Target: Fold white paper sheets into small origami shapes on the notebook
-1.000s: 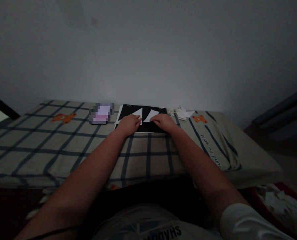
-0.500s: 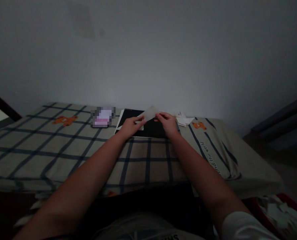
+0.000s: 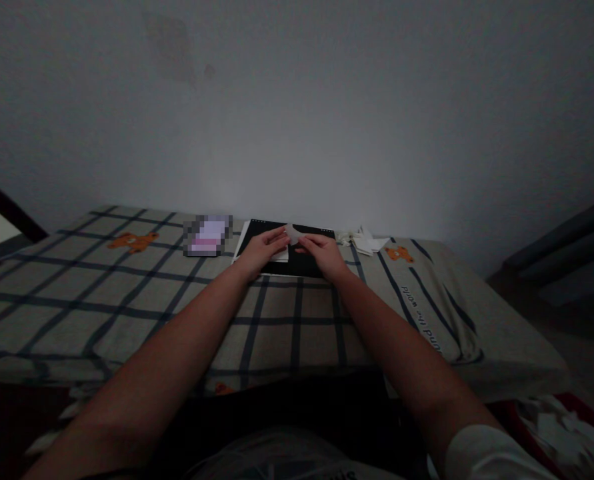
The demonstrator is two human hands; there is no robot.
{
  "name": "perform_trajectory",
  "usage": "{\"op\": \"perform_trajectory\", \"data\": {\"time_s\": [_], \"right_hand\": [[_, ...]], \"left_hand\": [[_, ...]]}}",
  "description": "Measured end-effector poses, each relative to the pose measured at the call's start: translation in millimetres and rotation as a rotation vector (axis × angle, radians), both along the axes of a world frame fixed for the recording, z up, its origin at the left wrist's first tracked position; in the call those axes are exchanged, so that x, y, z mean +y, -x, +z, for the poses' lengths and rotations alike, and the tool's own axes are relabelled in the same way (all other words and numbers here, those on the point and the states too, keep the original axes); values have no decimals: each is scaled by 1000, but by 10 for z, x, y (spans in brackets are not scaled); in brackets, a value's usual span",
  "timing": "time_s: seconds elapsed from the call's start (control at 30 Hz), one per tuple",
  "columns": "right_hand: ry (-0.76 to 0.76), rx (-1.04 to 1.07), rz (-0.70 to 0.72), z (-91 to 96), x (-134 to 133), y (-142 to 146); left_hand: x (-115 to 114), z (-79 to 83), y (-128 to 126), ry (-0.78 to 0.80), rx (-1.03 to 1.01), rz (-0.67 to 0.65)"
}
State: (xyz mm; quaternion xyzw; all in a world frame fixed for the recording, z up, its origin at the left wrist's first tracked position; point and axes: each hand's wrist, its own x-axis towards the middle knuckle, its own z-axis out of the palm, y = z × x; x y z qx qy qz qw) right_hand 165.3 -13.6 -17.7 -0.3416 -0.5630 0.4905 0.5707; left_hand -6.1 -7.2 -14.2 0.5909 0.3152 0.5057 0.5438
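1. My left hand (image 3: 263,248) and right hand (image 3: 323,252) meet over the black board (image 3: 301,268). Both pinch one small white paper piece (image 3: 292,233) between thumb and fingertips, with the other fingers curled in.
2. The paper piece is held just above the board, near the board's far edge. The board lies at the far edge of the checked sheet (image 3: 127,300), close to the wall.
3. A second white piece (image 3: 281,255) lies flat on the board, just under my left fingers.
4. Handling, my read: the paper is very light and thin, with no stiffness to speak of. It creases easily and tears if the two hands pull apart, and it isn't slippery.
5. Where to hold: at opposite edges or corners, with a light pinch. Against the hard board it should press flat cleanly; the soft sheet would give.
6. Around it: a blurred pinkish object (image 3: 207,235) sits just left of the board. A pile of folded white bits (image 3: 365,238) sits just right of it, along the far edge.
7. A red bin with paper scraps (image 3: 567,423) sits off the sheet's near right corner.
8. The light is dim, so I can't tell the fold lines on the held piece.
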Motion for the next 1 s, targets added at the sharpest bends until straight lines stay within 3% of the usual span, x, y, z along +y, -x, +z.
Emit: {"op": "perform_trajectory", "data": {"time_s": [0.13, 0.27, 0.43, 0.57, 0.8, 1.0], "right_hand": [[7, 49, 76, -36, 14, 33], [6, 1, 64, -29, 1, 20], [-76, -193, -129, 24, -7, -61], [-63, -211, -260, 7, 50, -119], [-43, -195, -108, -5, 49, -77], [-16, -265, -147, 37, 5, -62]], "left_hand": [[-9, 4, -4, 0, -35, -53], [5, 11, 8, 16, -52, 15], [62, -18, 42, 9, -72, 130], [67, -32, 52, 13, -64, 126], [23, -7, 41, 15, 4, 109], [17, -12, 41, 15, 67, 111]]}}
